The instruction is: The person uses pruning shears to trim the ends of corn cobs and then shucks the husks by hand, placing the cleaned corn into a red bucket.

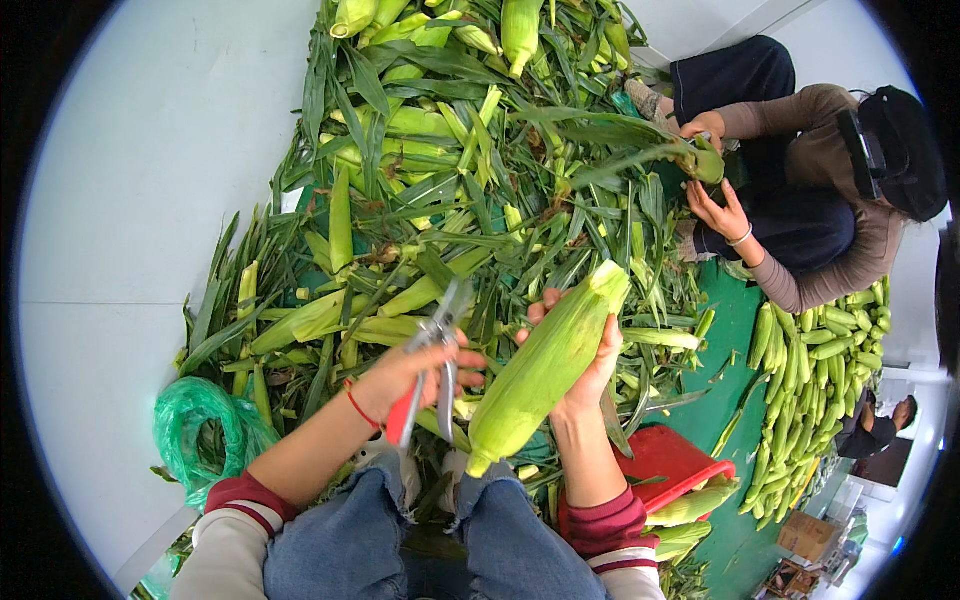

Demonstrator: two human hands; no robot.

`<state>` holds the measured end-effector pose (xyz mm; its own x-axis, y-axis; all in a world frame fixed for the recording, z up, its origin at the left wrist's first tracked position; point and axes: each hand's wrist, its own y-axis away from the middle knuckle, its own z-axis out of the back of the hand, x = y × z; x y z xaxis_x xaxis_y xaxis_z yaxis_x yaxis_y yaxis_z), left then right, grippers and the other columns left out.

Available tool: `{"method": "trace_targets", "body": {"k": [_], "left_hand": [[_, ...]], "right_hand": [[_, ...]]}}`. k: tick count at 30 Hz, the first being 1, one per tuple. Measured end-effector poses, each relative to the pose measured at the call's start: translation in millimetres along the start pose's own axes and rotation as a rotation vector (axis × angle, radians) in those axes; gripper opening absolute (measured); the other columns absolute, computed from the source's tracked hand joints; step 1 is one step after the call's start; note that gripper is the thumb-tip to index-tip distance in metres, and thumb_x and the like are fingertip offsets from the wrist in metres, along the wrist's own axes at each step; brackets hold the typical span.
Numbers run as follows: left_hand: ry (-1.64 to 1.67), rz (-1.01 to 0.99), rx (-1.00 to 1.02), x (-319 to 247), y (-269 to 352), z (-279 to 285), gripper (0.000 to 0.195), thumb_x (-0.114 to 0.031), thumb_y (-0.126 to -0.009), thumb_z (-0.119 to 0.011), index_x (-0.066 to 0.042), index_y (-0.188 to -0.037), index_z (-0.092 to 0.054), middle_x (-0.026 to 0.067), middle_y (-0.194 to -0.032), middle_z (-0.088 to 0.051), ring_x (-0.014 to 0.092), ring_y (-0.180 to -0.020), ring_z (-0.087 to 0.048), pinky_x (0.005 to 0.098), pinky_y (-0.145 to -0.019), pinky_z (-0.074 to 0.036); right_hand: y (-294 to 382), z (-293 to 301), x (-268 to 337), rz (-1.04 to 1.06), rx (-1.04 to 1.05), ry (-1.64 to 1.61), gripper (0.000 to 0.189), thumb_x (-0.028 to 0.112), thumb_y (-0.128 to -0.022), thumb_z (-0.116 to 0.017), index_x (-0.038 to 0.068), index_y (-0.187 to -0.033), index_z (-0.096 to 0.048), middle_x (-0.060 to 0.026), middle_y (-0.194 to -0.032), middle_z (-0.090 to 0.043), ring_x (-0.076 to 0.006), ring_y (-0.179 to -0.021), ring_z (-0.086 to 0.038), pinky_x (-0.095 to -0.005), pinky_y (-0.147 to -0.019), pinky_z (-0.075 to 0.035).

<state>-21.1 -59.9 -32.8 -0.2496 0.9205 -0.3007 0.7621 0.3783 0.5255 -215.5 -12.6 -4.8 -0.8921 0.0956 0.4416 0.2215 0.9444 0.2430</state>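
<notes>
My right hand (585, 360) holds a green ear of corn in its husk (544, 367), its wide cut end up and to the right, its narrower end down near my knees. In my left hand (427, 371) is a pair of pruning shears (437, 326) with red and grey handles, slightly blurred, the blades pointing away from me. The shears are to the left of the ear and apart from it. A heap of corn leaves and husked ears (420, 150) lies in front of me and under both hands.
A co-worker (817, 172) sits at the upper right, handling a leafy ear (701, 161). Many ears are piled (802, 390) on the green floor at right. A red plastic container (667, 465) with ears stands by my right arm; a green plastic bag (240, 420) lies at left. Another person (877, 427) is farther off.
</notes>
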Motion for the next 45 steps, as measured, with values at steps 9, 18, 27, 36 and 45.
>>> {"method": "trace_targets", "body": {"k": [9,18,27,36,45], "left_hand": [[-0.480,-0.278,-0.002,28.9,2.9,-35.3,0.048,-0.019,-0.076,-0.073,-0.004,-0.111,-0.042,0.0013,-0.091,-0.049,0.009,-0.084,-0.048,0.0246,-0.074,-0.042],[-1.657,-0.654,0.136,-25.5,14.4,-38.5,0.058,-0.018,-0.070,-0.066,0.002,-0.118,-0.040,0.0152,-0.096,-0.051,0.029,-0.088,-0.054,0.0382,-0.078,-0.043],[-2.308,-0.883,0.176,-66.5,-7.2,-31.0,0.056,-0.016,-0.063,-0.069,-0.003,-0.113,-0.049,0.0119,-0.095,-0.050,0.028,-0.091,-0.049,0.0384,-0.083,-0.035],[-2.303,-0.967,0.410,-57.7,-7.6,-16.3,0.051,-0.018,-0.065,-0.067,-0.010,-0.112,-0.050,0.0066,-0.093,-0.050,0.024,-0.091,-0.051,0.0398,-0.086,-0.037],[-2.378,-0.826,0.318,-55.0,-4.4,-2.7,0.029,-0.017,-0.076,-0.056,-0.013,-0.105,-0.053,0.0009,-0.082,-0.049,0.017,-0.079,-0.052,0.0309,-0.067,-0.038]], "right_hand": [[14.5,3.5,-15.0,-0.094,-0.187,0.036,0.073,0.067,-0.084,-0.034,0.007,-0.124,-0.043,-0.0105,-0.113,-0.054,-0.0273,-0.103,-0.051,-0.0431,-0.078,-0.050],[23.9,44.8,1.8,-0.439,-0.034,-0.120,0.084,0.074,-0.080,-0.027,0.000,-0.112,-0.049,-0.0130,-0.097,-0.057,-0.0279,-0.081,-0.059,-0.0445,-0.071,-0.051],[24.2,57.4,27.6,-0.592,-0.063,0.463,0.055,0.040,-0.096,-0.033,0.003,-0.137,-0.030,-0.0105,-0.133,-0.044,-0.0239,-0.117,-0.048,-0.0378,-0.098,-0.039],[15.2,43.2,33.7,-0.633,0.063,0.607,0.055,0.026,-0.097,-0.038,0.003,-0.142,-0.017,-0.0095,-0.142,-0.031,-0.0179,-0.129,-0.032,-0.0299,-0.104,-0.028],[18.2,40.1,24.7,-0.624,0.025,0.381,0.055,0.022,-0.096,-0.039,0.005,-0.143,-0.016,-0.0088,-0.145,-0.027,-0.0205,-0.130,-0.031,-0.0328,-0.107,-0.026]]}}
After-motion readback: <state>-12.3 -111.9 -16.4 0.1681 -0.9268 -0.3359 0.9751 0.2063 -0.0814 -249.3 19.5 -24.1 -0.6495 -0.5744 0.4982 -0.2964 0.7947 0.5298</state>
